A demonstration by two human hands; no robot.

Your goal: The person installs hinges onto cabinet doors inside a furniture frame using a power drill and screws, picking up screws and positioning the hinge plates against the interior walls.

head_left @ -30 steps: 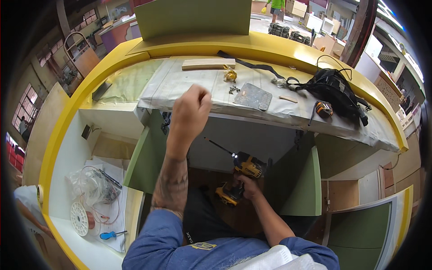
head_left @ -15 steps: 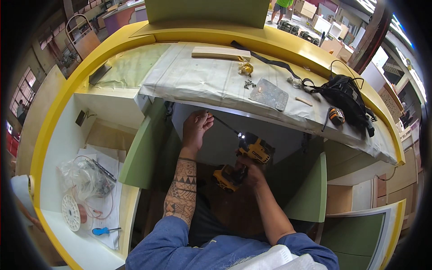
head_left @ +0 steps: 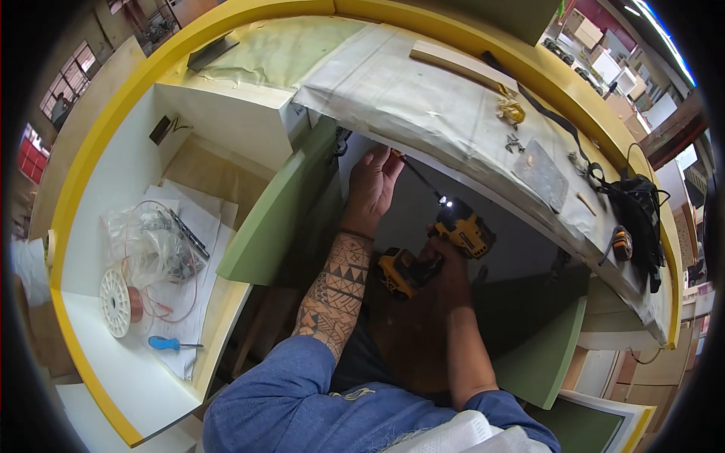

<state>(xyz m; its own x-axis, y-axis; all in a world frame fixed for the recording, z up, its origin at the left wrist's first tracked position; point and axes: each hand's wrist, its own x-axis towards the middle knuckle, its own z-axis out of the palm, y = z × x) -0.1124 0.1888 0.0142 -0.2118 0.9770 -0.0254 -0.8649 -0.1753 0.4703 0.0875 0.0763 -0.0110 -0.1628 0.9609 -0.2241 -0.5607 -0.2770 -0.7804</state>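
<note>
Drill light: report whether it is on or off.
On: the light shows as bright white spots at the front of the yellow-and-black drill, which the right hand grips.

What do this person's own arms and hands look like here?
Blue sleeves end near the elbows. The left forearm carries a dark tattoo of geometric bands, triangles among them; the right forearm shows no visible tattoo. The left hand and right hand are bare, without gloves.
</note>
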